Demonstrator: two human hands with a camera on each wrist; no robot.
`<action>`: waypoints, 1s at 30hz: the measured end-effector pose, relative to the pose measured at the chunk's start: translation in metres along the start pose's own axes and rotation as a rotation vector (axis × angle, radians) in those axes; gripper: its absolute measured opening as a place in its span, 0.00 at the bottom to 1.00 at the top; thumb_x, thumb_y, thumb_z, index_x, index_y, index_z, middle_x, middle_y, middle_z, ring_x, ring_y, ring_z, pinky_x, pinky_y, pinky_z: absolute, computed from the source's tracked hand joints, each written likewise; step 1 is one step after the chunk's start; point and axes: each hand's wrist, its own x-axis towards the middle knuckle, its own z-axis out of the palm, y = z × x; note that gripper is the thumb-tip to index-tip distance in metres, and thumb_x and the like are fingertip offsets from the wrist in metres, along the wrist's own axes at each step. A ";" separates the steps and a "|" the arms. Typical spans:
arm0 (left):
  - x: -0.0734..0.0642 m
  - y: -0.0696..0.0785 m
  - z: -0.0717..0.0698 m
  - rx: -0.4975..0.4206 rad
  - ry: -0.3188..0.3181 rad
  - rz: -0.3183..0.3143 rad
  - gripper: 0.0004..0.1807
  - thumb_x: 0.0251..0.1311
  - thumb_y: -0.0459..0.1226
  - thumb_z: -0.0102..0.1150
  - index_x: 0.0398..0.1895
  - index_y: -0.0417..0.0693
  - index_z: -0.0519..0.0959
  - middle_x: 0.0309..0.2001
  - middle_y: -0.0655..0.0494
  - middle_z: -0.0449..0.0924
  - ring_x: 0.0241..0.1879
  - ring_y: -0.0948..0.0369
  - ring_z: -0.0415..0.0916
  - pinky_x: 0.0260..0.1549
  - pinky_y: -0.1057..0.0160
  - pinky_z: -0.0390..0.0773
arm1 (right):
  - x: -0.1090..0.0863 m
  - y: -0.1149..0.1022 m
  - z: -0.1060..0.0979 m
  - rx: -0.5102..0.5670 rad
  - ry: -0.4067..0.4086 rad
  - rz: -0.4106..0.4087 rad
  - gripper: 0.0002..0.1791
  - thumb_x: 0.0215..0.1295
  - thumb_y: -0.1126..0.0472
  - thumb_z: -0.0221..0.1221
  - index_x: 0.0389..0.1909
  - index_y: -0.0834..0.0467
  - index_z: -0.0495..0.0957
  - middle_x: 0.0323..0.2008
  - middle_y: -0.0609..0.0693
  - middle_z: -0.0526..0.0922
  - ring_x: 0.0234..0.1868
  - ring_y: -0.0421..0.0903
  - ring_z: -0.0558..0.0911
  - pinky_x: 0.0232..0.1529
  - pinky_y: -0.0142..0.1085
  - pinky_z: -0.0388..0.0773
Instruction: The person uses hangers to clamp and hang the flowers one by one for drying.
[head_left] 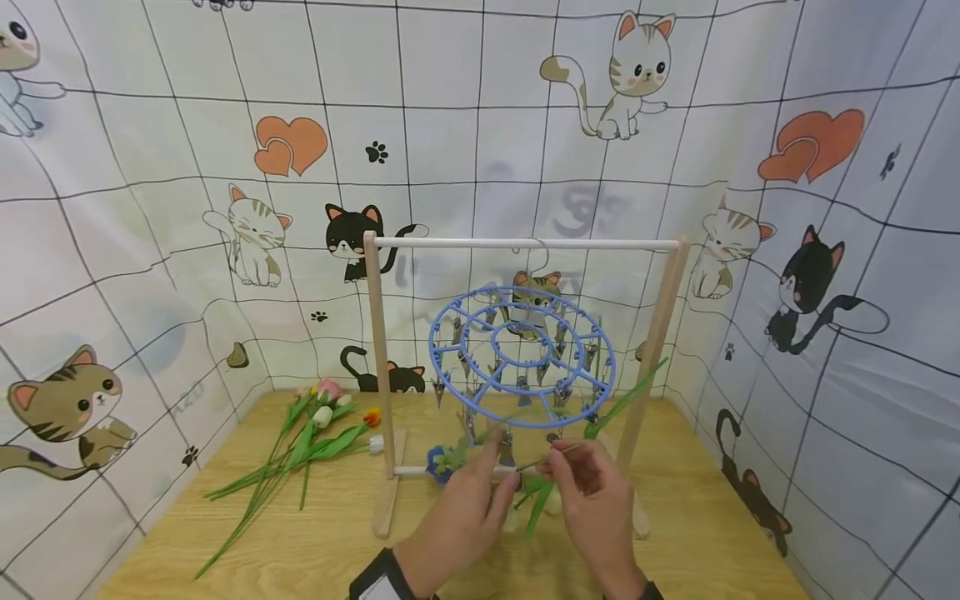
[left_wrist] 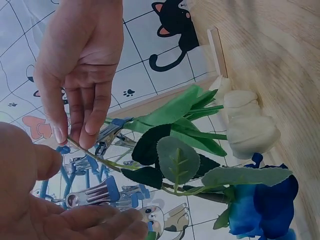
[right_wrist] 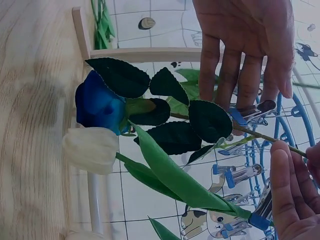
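A blue rose (right_wrist: 102,105) hangs flower-down, with dark green leaves along its thin stem (right_wrist: 265,136). My right hand (head_left: 596,504) pinches the end of that stem between thumb and fingers. Beside it, my left hand (head_left: 461,504) has its fingers stretched out near the stem and a metal clip (right_wrist: 255,111), thumb apart from them. The clips dangle from a round blue hanger (head_left: 431,342) just above both hands. White tulips (left_wrist: 252,135) also hang head-down close to the rose, one of them by its stem in a blue-tipped clip (right_wrist: 261,212).
The hanger hooks over the white top bar (head_left: 465,243) of a stand with wooden posts (head_left: 379,358). On the left of the wooden table (head_left: 712,525) lie several loose tulips (head_left: 322,417), pink, white and orange. A cat-patterned sheet (head_left: 480,150) surrounds the table's back and sides.
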 end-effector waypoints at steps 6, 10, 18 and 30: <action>0.002 -0.001 -0.006 0.024 0.101 -0.015 0.22 0.81 0.45 0.42 0.68 0.41 0.67 0.53 0.51 0.81 0.43 0.61 0.81 0.42 0.59 0.82 | -0.001 -0.001 0.001 0.002 -0.010 0.025 0.10 0.67 0.76 0.60 0.47 0.65 0.78 0.34 0.59 0.85 0.32 0.55 0.85 0.32 0.39 0.84; 0.007 -0.003 -0.009 -0.018 0.143 -0.023 0.19 0.81 0.45 0.44 0.64 0.45 0.71 0.55 0.52 0.80 0.52 0.57 0.79 0.46 0.58 0.82 | -0.001 -0.001 0.000 0.007 -0.010 0.029 0.09 0.68 0.76 0.60 0.47 0.69 0.77 0.36 0.58 0.85 0.32 0.55 0.85 0.31 0.42 0.84; 0.015 -0.008 -0.014 -0.069 0.167 -0.079 0.12 0.79 0.41 0.49 0.55 0.48 0.78 0.51 0.55 0.81 0.43 0.63 0.80 0.35 0.66 0.82 | 0.003 -0.005 0.000 0.045 -0.003 0.022 0.09 0.67 0.77 0.59 0.46 0.71 0.76 0.36 0.63 0.84 0.32 0.57 0.84 0.31 0.41 0.84; 0.018 -0.013 -0.021 -0.055 0.226 0.007 0.13 0.76 0.37 0.51 0.56 0.52 0.81 0.41 0.60 0.78 0.37 0.62 0.76 0.33 0.65 0.81 | 0.005 -0.007 0.004 0.054 -0.006 0.047 0.08 0.69 0.75 0.59 0.47 0.67 0.77 0.36 0.60 0.84 0.33 0.49 0.85 0.32 0.37 0.84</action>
